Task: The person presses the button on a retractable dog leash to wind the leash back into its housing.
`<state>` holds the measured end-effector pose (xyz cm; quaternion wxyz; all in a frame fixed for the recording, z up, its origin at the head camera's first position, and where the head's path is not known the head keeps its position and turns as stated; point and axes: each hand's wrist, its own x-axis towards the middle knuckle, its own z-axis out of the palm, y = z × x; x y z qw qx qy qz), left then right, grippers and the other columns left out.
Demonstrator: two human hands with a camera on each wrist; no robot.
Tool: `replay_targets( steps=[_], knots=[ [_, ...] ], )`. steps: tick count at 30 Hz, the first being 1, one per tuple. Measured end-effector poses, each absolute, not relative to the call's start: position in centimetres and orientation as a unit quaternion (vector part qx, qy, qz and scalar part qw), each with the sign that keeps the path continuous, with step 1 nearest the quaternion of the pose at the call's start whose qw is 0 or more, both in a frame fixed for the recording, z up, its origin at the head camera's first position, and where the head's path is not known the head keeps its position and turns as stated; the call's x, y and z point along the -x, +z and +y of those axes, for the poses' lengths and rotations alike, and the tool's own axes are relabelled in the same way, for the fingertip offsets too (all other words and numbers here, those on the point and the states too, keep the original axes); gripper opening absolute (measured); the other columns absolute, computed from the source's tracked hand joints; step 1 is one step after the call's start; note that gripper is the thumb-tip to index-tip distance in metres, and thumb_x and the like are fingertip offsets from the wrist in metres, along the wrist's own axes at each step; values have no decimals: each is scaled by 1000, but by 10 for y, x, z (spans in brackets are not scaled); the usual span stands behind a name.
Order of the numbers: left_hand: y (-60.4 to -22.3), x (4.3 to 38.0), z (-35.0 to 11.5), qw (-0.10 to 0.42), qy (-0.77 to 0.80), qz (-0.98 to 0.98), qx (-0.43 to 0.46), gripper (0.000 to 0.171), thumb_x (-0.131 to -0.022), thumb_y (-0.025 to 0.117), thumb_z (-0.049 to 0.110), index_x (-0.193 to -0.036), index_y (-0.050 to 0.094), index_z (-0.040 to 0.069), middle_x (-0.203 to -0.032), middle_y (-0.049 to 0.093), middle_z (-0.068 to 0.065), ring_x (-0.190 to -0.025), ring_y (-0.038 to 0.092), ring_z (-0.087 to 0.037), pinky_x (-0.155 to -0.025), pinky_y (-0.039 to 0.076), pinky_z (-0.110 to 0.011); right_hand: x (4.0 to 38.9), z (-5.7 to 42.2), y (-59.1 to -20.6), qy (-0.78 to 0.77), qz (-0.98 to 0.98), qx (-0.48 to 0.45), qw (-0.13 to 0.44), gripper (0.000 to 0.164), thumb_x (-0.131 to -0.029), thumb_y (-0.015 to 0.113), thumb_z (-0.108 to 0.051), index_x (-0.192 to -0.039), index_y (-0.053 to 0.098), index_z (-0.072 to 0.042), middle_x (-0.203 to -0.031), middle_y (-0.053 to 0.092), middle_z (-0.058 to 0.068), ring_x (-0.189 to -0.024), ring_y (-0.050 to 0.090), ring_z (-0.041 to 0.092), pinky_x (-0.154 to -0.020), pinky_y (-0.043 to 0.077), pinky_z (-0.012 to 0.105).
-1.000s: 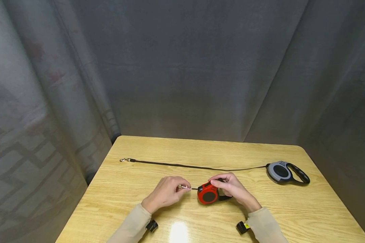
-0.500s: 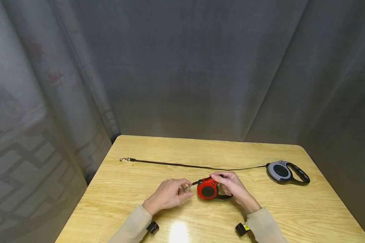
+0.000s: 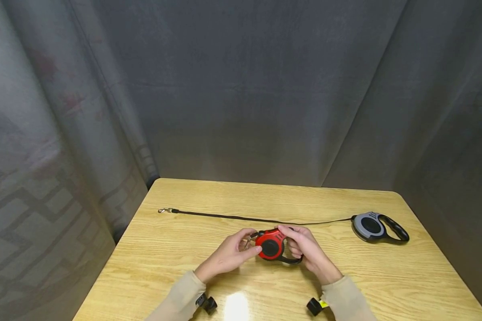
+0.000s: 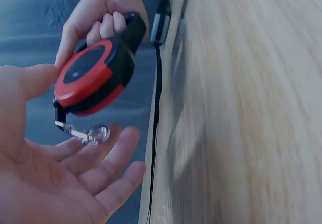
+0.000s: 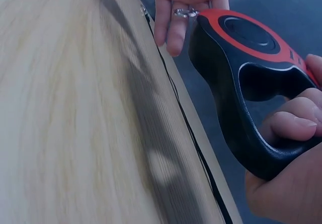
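My right hand (image 3: 305, 247) grips the black handle of a red retractable dog leash (image 3: 270, 248), fingers curled through the loop. The leash is held raised off the table. My left hand (image 3: 229, 256) is at its cord end, fingers extended and thumb near or touching the red casing. In the left wrist view the metal snap clip (image 4: 90, 133) dangles on a short black strap over the spread fingers, not pinched. Behind the hands lies a grey retractable dog leash (image 3: 369, 226), its black cord (image 3: 241, 218) pulled out to the left.
The light wooden table (image 3: 241, 196) carries the grey leash at its right side. At the far left end of the cord is a metal snap clip (image 3: 164, 210). Dark grey curtains (image 3: 241, 89) hang behind the table and along both sides.
My left hand has let go of the clip and opened. The red leash has tilted and moved slightly left and up in my right hand. The grey leash has stayed put.
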<state>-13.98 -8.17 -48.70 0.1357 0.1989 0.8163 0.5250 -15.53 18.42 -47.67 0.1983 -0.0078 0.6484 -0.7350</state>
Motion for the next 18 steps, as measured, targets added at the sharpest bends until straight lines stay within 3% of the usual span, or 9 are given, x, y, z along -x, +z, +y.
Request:
replay_targets(
  steps=[5, 10, 15, 18],
  knots=[
    [-486, 139, -75, 147, 541, 805, -194, 62, -102, 72, 35, -154, 51, 7, -132, 71, -12, -108, 70, -17, -91, 56, -28, 154, 179, -478, -751, 626, 8, 211, 21, -110, 59, -30, -99, 75, -24, -51, 33, -15, -42, 29, -1, -46, 28, 17],
    [-488, 137, -70, 124, 553, 804, -180, 57, -103, 72, 31, -150, 54, 5, -120, 73, -10, -99, 68, -11, -87, 54, -26, 151, 172, -477, -769, 605, 3, 208, 24, -111, 57, -32, -95, 72, -23, -52, 35, -14, -43, 31, -2, -46, 30, 16],
    [-489, 137, -69, 121, 583, 787, -158, 55, -101, 73, 24, -149, 56, 2, -110, 74, -11, -88, 65, -13, -76, 53, -24, 149, 167, -475, -755, 624, -23, 197, 21, -108, 62, -33, -98, 68, -15, -57, 38, -11, -46, 35, 1, -47, 33, 17],
    [-491, 137, -71, 135, 604, 773, -140, 54, -101, 74, 22, -148, 56, 1, -100, 73, -7, -80, 60, -11, -68, 49, -22, 147, 164, -475, -724, 671, -35, 158, 25, -105, 68, -31, -107, 69, -6, -63, 48, -5, -52, 46, 5, -51, 41, 19]
  ],
)
